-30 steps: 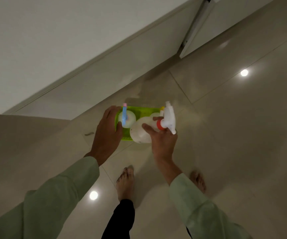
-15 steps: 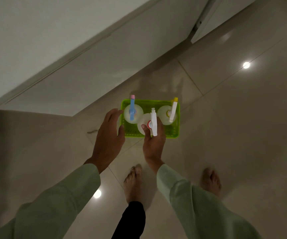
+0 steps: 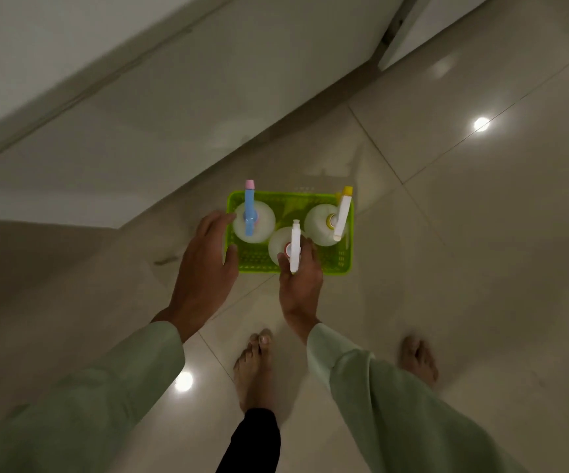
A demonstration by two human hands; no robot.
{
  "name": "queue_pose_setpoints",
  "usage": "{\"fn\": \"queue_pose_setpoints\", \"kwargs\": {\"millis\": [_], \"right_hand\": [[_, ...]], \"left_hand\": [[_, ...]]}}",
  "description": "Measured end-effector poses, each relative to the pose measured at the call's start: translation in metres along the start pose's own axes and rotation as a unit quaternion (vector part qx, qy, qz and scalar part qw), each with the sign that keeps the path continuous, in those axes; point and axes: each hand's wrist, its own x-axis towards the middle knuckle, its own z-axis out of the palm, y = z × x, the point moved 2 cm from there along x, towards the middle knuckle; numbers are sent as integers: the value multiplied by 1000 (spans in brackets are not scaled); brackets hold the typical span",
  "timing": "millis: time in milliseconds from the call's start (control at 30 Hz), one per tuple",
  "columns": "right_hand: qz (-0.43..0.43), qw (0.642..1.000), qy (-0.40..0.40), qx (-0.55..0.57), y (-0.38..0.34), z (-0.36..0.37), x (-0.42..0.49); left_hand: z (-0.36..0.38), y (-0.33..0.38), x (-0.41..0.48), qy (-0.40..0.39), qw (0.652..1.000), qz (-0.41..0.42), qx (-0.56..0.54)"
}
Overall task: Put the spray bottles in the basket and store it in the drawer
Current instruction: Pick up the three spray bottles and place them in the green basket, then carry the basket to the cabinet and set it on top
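Green basket (image 3: 341, 264) at frame centre w/ 3 spray bottles upright; right hand (image 3: 299, 288) grips the white-trigger bottle (image 3: 285, 245), left hand (image 3: 204, 268) splayed at the rim — a crooked lift prob tips them.

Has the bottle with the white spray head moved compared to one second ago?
Yes. The bottle with the white spray head was tilted over the green basket; now it stands upright inside, beside the other two, with the right hand on it.
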Motion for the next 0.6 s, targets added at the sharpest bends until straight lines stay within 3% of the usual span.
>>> {"fn": "queue_pose_setpoints", "kwargs": {"millis": [167,300,467,600], "right_hand": [[31,998,-56,11,5,-17,-4],[31,999,-19,5,-4,-53,-9],[21,998,57,12,3,-99,8],[113,993,18,34,24,-109,48]], "left_hand": [[0,6,-2,-9,1000,-7,8],[-2,14,-7,-3,999,-34,-19],[3,11,-13,8,986,-148,-75],[21,-7,1,9,967,-241,-84]]}}
